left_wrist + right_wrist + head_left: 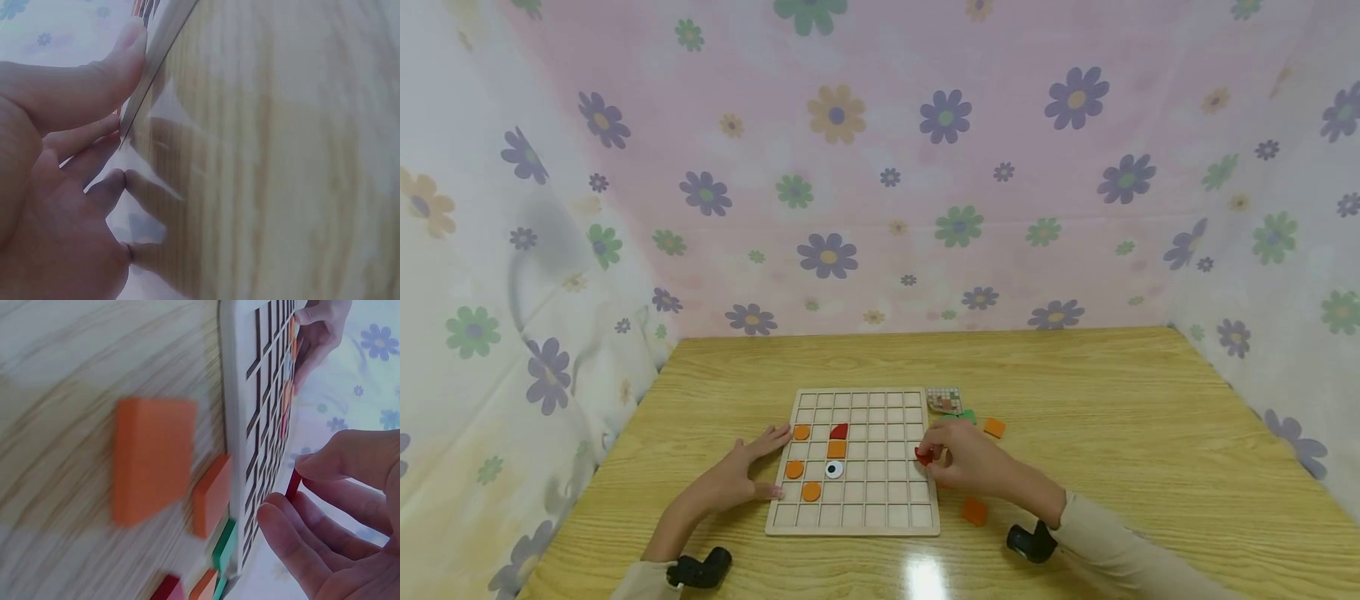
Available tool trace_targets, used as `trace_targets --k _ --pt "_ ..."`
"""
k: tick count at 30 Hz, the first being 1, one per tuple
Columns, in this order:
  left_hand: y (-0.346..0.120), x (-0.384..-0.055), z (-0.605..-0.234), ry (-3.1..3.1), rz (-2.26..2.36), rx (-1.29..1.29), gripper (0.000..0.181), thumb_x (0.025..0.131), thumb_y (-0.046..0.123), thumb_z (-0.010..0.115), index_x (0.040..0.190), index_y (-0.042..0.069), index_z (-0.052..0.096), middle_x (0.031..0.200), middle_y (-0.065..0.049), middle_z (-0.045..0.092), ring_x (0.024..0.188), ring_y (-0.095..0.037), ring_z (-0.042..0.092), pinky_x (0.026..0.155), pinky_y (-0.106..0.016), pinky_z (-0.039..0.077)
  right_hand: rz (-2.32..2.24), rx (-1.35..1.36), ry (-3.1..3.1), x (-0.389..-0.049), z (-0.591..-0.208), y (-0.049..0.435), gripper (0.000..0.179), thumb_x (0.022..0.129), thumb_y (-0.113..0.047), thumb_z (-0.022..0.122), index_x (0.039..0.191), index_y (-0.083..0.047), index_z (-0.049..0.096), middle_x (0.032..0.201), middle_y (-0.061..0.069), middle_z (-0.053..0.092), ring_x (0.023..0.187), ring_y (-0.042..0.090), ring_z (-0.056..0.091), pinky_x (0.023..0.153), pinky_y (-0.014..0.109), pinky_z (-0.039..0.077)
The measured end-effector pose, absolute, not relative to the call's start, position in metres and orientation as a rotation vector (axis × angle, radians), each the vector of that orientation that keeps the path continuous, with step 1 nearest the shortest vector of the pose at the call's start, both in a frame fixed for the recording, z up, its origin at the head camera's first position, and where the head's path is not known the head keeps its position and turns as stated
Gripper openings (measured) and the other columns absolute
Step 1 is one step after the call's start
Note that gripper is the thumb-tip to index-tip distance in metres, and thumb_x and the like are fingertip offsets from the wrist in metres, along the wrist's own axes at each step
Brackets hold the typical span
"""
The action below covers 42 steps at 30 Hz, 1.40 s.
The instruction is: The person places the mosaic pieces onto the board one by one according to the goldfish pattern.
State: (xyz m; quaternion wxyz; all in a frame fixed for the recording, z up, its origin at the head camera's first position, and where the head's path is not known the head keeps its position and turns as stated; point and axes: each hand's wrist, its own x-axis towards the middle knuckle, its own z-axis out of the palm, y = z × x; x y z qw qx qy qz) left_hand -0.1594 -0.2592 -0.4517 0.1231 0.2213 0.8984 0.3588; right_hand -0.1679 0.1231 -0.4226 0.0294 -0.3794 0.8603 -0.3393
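Observation:
A wooden grid board (876, 483) lies on the table, its squares partly filled. Its left column area bears several orange discs (811, 492); beside them a red rounded piece (838, 432), an orange square tile (837, 449) and a white eye disc (834, 469) form a column. Along the board's left edge, my left hand (733, 473) rests with fingers spread, the thumb (122, 65) touching the frame. My right hand (972, 458) pinches a small red tile (294, 484) between thumb and fingers, over the board's right edge. Its full shape is partly covered by the fingers.
Right of the board lie loose orange tiles (975, 512), green tiles (224, 547) and a red tile (167, 588). A small picture card (944, 400) with a grid design sits by the board's far right corner. Flowered cloth (887, 275) hangs behind the table and at both sides.

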Motion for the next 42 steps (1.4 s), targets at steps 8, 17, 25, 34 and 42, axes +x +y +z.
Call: trace_targets --k 8,17,25,34,42 --pt "-0.258 -0.161 -0.450 2.632 1.039 0.623 0.085 0.077 0.023 0.077 0.148 0.009 0.033 0.154 -0.012 0.023 0.142 -0.038 0.011 0.105 -0.066 -0.007 -1.044 -1.205 2.626 -0.167 -0.419 0.100 0.009 0.080 0.000 0.067 0.088 -0.002 0.071 0.084 0.001 0.061 0.070 0.015 0.055 0.055 0.017 0.048" --pt "-0.260 -0.157 -0.454 2.619 1.030 0.623 0.086 0.076 0.026 0.077 0.148 0.008 0.033 0.154 -0.013 0.022 0.141 -0.039 0.010 0.105 -0.066 -0.008 -0.998 -1.257 2.591 -0.165 -0.421 0.077 0.012 0.079 0.000 0.065 0.088 -0.003 0.072 0.082 0.003 0.062 0.069 0.014 0.053 0.054 0.015 0.043" --pt "-0.259 -0.158 -0.453 2.620 1.036 0.614 0.086 0.077 0.028 0.077 0.149 0.011 0.032 0.155 -0.011 0.022 0.142 -0.038 0.010 0.106 -0.065 -0.008 -1.021 -1.251 2.560 -0.164 -0.421 0.061 0.013 0.079 0.001 0.066 0.089 -0.004 0.073 0.084 0.000 0.062 0.068 0.010 0.053 0.055 0.014 0.043" --pt "-0.258 -0.161 -0.453 2.626 1.032 0.624 0.086 0.077 0.028 0.078 0.148 0.011 0.033 0.154 -0.011 0.023 0.142 -0.038 0.011 0.105 -0.067 -0.007 -1.044 -1.245 2.529 -0.163 -0.424 0.047 0.010 0.080 -0.002 0.069 0.089 -0.003 0.073 0.083 0.000 0.061 0.070 0.010 0.054 0.058 0.014 0.046" --pt "-0.259 -0.160 -0.454 2.632 1.032 0.633 0.086 0.076 0.029 0.078 0.148 0.011 0.034 0.154 -0.010 0.024 0.142 -0.036 0.012 0.105 -0.067 -0.005 -1.044 -1.287 2.515 -0.162 -0.425 0.035 0.008 0.080 -0.002 0.070 0.087 -0.003 0.073 0.082 0.000 0.062 0.072 0.008 0.055 0.061 0.013 0.046"
